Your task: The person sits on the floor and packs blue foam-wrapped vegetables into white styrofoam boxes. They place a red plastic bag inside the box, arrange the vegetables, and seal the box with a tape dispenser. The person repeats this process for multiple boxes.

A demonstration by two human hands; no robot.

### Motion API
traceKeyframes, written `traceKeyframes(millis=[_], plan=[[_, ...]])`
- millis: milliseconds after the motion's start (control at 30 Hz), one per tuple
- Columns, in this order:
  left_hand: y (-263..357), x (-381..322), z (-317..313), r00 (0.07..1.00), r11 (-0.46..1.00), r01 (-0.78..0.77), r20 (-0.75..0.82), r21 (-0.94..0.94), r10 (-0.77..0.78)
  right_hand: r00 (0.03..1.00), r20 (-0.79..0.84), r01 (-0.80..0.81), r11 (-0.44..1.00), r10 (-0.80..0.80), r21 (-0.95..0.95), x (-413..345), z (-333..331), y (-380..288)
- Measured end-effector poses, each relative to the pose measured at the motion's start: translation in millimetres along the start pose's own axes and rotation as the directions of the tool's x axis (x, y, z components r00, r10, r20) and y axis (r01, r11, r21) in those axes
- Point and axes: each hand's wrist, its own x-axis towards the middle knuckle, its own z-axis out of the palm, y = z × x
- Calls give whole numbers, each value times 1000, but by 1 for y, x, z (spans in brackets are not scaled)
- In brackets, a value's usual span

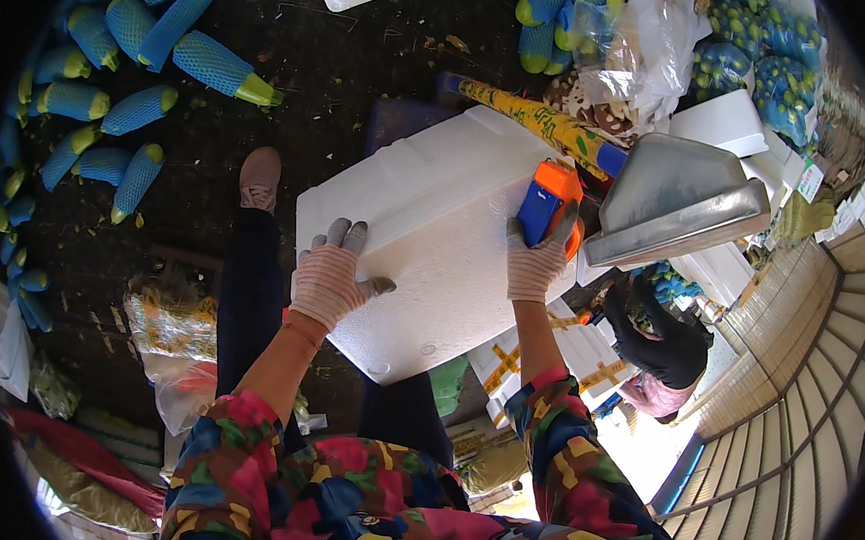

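A large white polystyrene foam box point(419, 246) lies tilted in front of me, a broad smooth face towards me. My left hand point(333, 272), in a striped knit glove with grey fingertips, rests on its left edge with the fingers spread. At the box's right end, my right hand point(540, 251), gloved alike, grips an orange and blue handheld tape dispenser point(550, 203). The underside of the dispenser and the palm are hidden. A roll wrapped in yellow printed film point(541, 119), with blue ends, lies just behind the box.
Melons or gourds in blue foam nets point(210, 66) lie on the dark floor at left. A metal scoop-like pan point(670, 204) stands at right beside white foam boxes. Taped boxes point(584, 356) are lower right, near a bent-over person point(660, 346). Clear plastic bags point(636, 51) lie behind.
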Motion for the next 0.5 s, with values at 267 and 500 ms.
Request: traceKeyframes(millis=[267,500], plan=[[-15,-5,28,992,992,119,41,49,-121,997,2,82,987,-83,141,7,1,8],[-40,2,51,982,1000,-15,-188,18,18,994,-1,112,994,-112,16,4,0,-4]])
